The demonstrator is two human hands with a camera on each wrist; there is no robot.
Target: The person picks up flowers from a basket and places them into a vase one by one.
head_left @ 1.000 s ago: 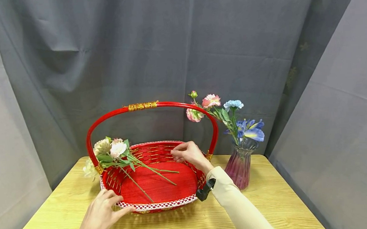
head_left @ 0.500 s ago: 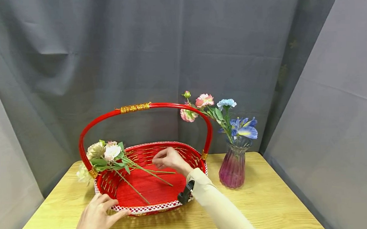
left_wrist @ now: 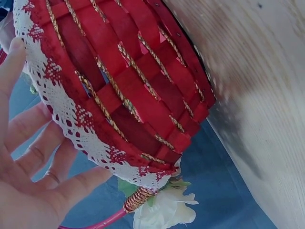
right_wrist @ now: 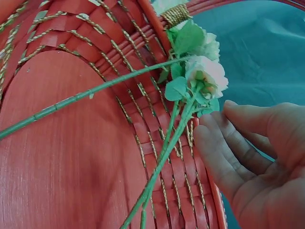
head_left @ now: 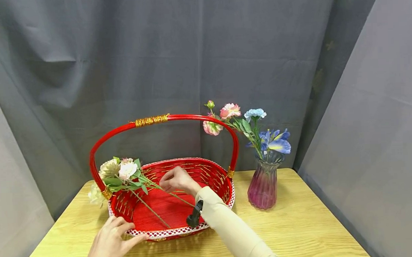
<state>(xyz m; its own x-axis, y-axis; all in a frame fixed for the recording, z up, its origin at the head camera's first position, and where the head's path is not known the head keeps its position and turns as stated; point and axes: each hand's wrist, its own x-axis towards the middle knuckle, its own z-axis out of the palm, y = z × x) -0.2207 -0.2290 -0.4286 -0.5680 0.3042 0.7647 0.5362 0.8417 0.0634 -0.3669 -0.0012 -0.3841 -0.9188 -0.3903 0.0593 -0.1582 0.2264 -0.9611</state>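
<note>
A red woven basket point(head_left: 177, 232) with white lace trim and a tall red handle stands on the table. My left hand point(head_left: 109, 241) holds its front left rim, thumb outside and fingers over the lace, as the left wrist view also shows. Cream and pale pink artificial flowers point(head_left: 127, 170) lean over the basket's left end, their green stems point(right_wrist: 157, 176) running across its floor. My right hand point(head_left: 177, 179) is above the basket, close to these stems. In the right wrist view its fingers point(right_wrist: 219, 152) are loosely bent near the blossoms, with nothing visible between them and the thumb.
On the right of the wooden table point(head_left: 308, 215) stands a clear-to-purple glass vase point(head_left: 263, 185). It holds pink flowers point(head_left: 230, 111), a light blue flower point(head_left: 254, 114) and a blue iris point(head_left: 278, 143). The basket handle point(head_left: 236, 142) arches over the work. Grey curtains point(head_left: 149, 70) hang behind.
My right hand has moved left across the basket towards the stems of the pale flowers. The left hand stays on the rim. The head view has shifted slightly.
</note>
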